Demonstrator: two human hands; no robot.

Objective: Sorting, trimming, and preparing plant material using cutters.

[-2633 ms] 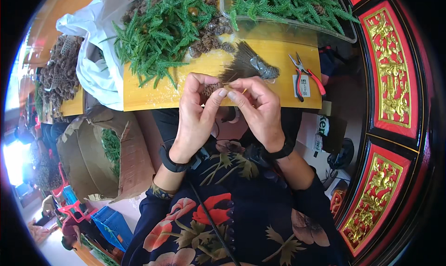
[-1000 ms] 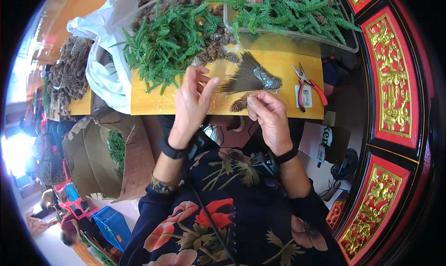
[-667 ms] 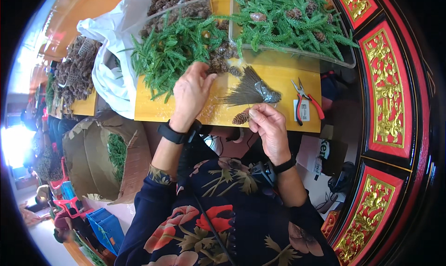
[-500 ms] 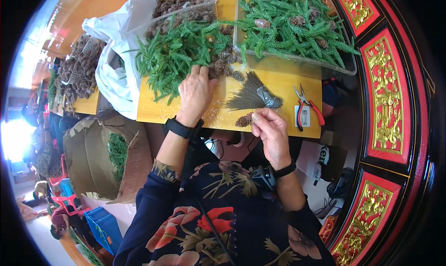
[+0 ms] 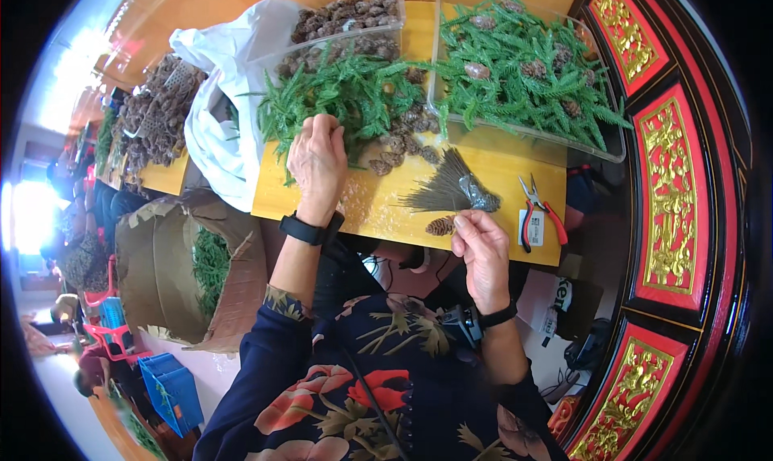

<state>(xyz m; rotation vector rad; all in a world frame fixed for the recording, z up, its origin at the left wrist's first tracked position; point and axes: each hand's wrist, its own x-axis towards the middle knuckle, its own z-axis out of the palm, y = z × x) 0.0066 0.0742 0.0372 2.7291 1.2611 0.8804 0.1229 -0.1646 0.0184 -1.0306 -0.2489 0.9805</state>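
Note:
My right hand (image 5: 483, 256) is closed in a pinch at the front edge of the table, and a small brown pine cone (image 5: 440, 226) sticks out to the left of its fingertips. My left hand (image 5: 318, 167) reaches to the near side of a heap of green artificial pine sprigs (image 5: 338, 95). Its fingers are curled together, and whatever they hold is hidden. Loose pine cones (image 5: 403, 143) lie right of the heap. Beyond my right hand rests a fanned bundle of thin dark wires (image 5: 447, 183), wrapped in clear plastic at one end.
Red-handled pliers (image 5: 532, 211) lie over a white label at the table's right. A clear bin (image 5: 523, 139) of sprigs and cones and another bin of cones (image 5: 346, 26) stand behind. At left are a white bag (image 5: 229, 107), a cardboard box (image 5: 169, 276) and a blue crate (image 5: 171, 392).
The view has shifted, so the table sits lower and further right. My left hand has drawn back from among the cones to the sprig heap's near side; my right hand keeps its pinch.

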